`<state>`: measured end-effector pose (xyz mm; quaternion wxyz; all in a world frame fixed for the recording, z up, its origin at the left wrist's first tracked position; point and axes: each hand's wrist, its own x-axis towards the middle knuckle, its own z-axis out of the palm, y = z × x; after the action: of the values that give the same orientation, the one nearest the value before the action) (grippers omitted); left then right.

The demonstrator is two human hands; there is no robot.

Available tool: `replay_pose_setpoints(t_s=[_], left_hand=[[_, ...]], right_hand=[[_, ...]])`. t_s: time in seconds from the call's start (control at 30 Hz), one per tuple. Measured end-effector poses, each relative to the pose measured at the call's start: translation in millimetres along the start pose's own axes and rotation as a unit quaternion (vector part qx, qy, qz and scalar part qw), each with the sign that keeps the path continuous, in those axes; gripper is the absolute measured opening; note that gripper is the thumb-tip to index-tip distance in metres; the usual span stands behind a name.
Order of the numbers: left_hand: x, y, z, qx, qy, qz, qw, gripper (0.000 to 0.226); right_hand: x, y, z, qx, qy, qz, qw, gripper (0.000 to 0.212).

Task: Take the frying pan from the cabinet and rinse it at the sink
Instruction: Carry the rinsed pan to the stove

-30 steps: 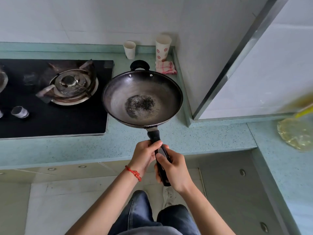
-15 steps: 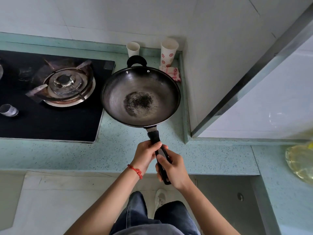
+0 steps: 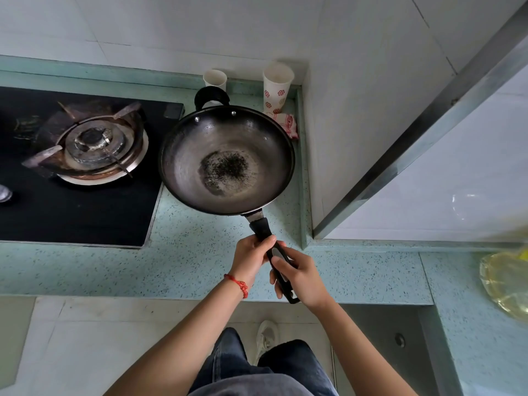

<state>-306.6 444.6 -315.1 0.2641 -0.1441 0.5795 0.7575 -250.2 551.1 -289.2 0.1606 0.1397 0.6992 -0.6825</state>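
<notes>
A dark frying pan [image 3: 227,160] with a black burnt patch in its bottom hangs level above the pale green counter [image 3: 143,270], just right of the stove. Its long black handle points toward me. My left hand [image 3: 250,257] grips the handle nearer the bowl, and my right hand [image 3: 298,274] grips it nearer the end. A small loop handle sits on the pan's far rim. No sink is in view.
A black gas stove [image 3: 85,172] with one burner lies at the left. Two paper cups [image 3: 277,87] and a folded cloth [image 3: 288,124] stand in the back corner. A white wall panel [image 3: 371,110] rises at the right; a clear oil bottle [image 3: 505,284] rests on the right counter.
The pan and both hands stay in the same grip. The view has shifted up and back, so the counter edge now sits lower in view and the cabinet fronts have dropped out of sight.
</notes>
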Motion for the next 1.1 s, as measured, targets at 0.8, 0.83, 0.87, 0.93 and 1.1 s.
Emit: replay_pose_setpoints(t_s=[0.8,0.83,0.87,0.93,1.1], left_hand=[[3.5,8.1,21.7,0.256,0.030,0.055,0.965,0.027],[2.3,8.2,17.7,0.291,0.016,0.062,0.954,0.025],[0.0,9.3,12.8,0.337,-0.005,0.065,0.939,0.024],[-6.1,11.7,-0.1,0.440,-0.040,0.084,0.893,0.032],[-25.4,23.3,-45.4,0.637,-0.056,0.192,0.745,0.044]], right_hand=[[4.7,-6.9,-34.9,-0.160,0.089,0.012,0.983,0.021],[3.5,-6.7,-33.3,-0.186,0.106,0.010,0.977,0.022],[1.9,-6.8,-31.8,-0.217,0.124,0.005,0.968,0.025],[-1.2,-5.7,-28.7,-0.280,0.158,-0.019,0.947,0.028],[-16.7,-3.6,-16.5,-0.363,0.216,-0.030,0.906,0.042]])
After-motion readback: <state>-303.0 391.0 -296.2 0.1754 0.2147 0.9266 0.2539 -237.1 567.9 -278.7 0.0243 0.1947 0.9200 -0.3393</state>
